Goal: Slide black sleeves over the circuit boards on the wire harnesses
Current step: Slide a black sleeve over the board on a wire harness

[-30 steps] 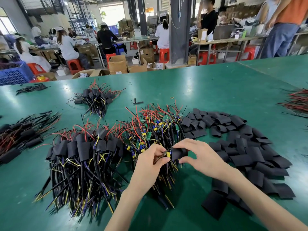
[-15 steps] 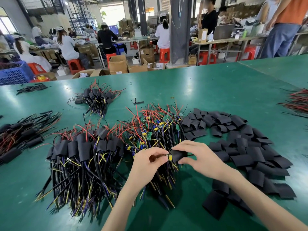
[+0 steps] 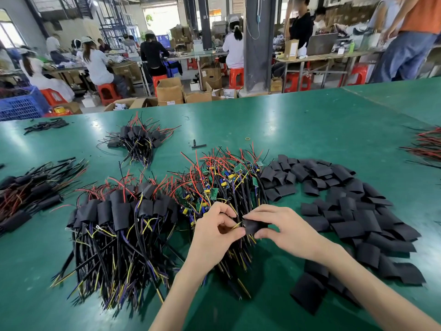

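A wide green table (image 3: 310, 120) fills the lower frame. Behind it, along the top, seated workers (image 3: 97, 65) and red stools (image 3: 107, 91) crowd a workshop. At bottom centre the two hands meet over a heap of bare harnesses (image 3: 226, 177), whose small green circuit boards (image 3: 214, 191) show among red, black and yellow leads. The right hand (image 3: 286, 231) grips a black sleeve (image 3: 254, 226), with the forefinger stretched along its top, the thumb underneath and the other fingers loosely bent behind. The left hand (image 3: 214, 232) is curled tight, its thumb and forefinger pinching thin wires (image 3: 235, 226), one of them yellow, right at the sleeve's left mouth. Whether a board already sits inside the sleeve cannot be told. Loose sleeves (image 3: 346, 199) lie spread across the right of the frame. Sleeved harnesses (image 3: 119, 211) are heaped at lower left, with another bundle (image 3: 137, 139) at upper left.
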